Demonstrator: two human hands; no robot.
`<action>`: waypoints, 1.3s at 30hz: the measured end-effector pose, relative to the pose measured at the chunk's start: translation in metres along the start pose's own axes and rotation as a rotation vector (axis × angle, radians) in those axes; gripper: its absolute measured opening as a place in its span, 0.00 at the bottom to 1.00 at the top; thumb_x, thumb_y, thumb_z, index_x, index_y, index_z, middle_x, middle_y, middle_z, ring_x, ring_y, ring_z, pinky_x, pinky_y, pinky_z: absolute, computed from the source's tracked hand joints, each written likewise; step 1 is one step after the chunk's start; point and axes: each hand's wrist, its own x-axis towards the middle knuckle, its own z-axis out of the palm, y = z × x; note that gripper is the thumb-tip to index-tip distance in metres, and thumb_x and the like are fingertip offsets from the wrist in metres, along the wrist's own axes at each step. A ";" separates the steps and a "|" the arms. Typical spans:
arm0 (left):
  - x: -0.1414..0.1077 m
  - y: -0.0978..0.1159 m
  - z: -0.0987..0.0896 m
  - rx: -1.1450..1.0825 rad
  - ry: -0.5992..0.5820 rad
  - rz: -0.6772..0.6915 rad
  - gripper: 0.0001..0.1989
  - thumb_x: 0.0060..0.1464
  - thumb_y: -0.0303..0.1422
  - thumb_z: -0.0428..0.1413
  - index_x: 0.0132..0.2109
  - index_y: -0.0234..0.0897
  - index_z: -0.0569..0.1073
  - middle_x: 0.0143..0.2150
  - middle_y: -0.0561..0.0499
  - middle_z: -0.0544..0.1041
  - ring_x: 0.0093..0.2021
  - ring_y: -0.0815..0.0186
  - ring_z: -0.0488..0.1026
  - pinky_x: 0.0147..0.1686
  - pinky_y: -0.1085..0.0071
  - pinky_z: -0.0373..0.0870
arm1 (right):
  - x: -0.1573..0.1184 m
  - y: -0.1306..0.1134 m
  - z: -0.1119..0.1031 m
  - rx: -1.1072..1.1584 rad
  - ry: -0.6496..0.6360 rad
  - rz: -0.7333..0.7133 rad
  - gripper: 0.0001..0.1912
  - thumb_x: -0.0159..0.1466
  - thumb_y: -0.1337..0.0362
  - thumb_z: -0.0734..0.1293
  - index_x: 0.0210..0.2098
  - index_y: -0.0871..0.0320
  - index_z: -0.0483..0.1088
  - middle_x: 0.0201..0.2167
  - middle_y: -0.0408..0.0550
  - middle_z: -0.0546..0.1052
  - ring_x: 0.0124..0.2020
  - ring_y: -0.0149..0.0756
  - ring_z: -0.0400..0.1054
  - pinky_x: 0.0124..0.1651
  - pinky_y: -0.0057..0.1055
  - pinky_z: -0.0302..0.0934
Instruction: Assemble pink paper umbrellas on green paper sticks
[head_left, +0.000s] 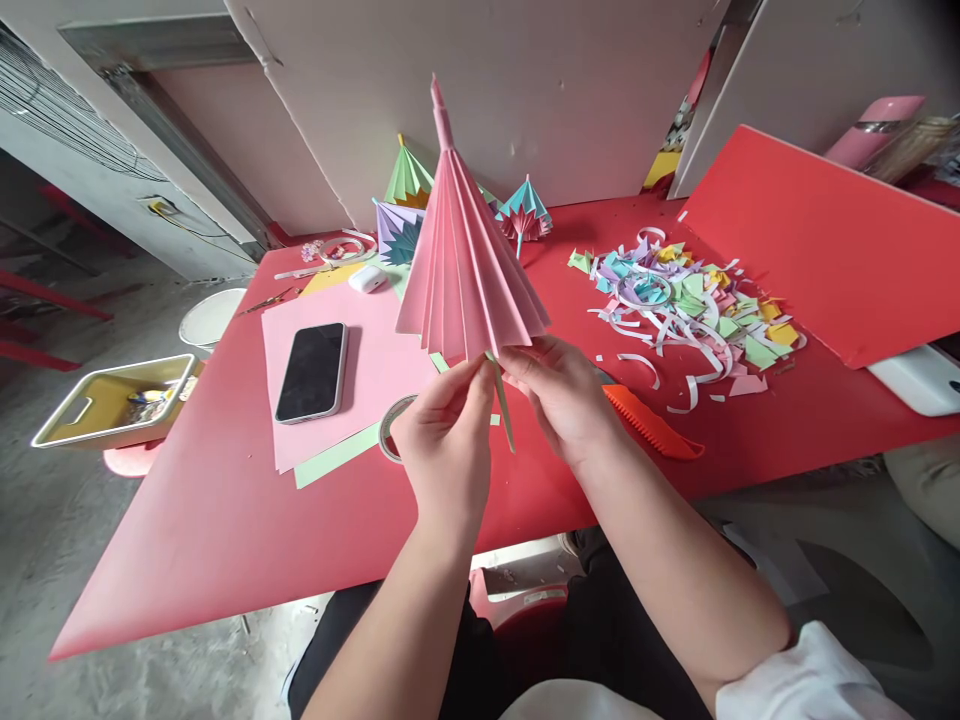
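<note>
A pink pleated paper umbrella [472, 260] is held up before me, its rolled tip pointing upward and its folds partly spread. My left hand [450, 430] pinches near the bottom, at the top of the thin green paper handle [504, 410]. My right hand [559, 390] grips the lower right edge of the pink folds, with its fingertips partly hidden beneath them. Behind the left hand lies a roll of tape [388, 430], mostly covered. An orange serrated cutter [652, 422] rests on the table beside my right forearm.
On the red table [195, 500] a phone [311, 372] lies on pink paper [360, 425]. Small paper umbrellas [523, 215] stand at the back. Paper scraps [697, 300] are heaped at the right, before a red board [825, 245]. A yellow bin [112, 410] stands left.
</note>
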 end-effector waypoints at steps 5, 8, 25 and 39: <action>0.000 0.000 0.002 -0.029 -0.013 -0.021 0.09 0.46 0.35 0.62 0.38 0.43 0.78 0.31 0.53 0.79 0.31 0.66 0.75 0.30 0.69 0.72 | 0.000 0.000 0.001 -0.007 -0.008 0.018 0.06 0.53 0.58 0.70 0.27 0.52 0.72 0.31 0.41 0.73 0.36 0.32 0.68 0.49 0.37 0.61; 0.002 -0.003 0.003 -0.109 -0.001 -0.034 0.08 0.45 0.34 0.62 0.36 0.43 0.78 0.33 0.53 0.79 0.34 0.64 0.76 0.33 0.68 0.73 | 0.001 0.004 0.002 0.058 -0.037 0.035 0.06 0.53 0.58 0.70 0.28 0.52 0.71 0.31 0.40 0.73 0.36 0.31 0.68 0.49 0.36 0.62; 0.007 -0.009 0.002 -0.145 -0.048 -0.112 0.10 0.46 0.35 0.62 0.37 0.38 0.76 0.33 0.51 0.79 0.33 0.66 0.75 0.32 0.72 0.72 | 0.003 0.006 -0.003 0.148 -0.007 0.129 0.05 0.51 0.60 0.72 0.25 0.54 0.74 0.26 0.40 0.74 0.31 0.29 0.68 0.41 0.32 0.63; 0.015 -0.013 0.004 -0.459 -0.164 -0.263 0.08 0.45 0.32 0.63 0.34 0.35 0.75 0.30 0.53 0.77 0.30 0.71 0.74 0.38 0.72 0.70 | 0.005 0.008 -0.008 0.087 0.040 0.137 0.06 0.50 0.59 0.72 0.28 0.52 0.76 0.28 0.40 0.76 0.30 0.26 0.65 0.44 0.33 0.60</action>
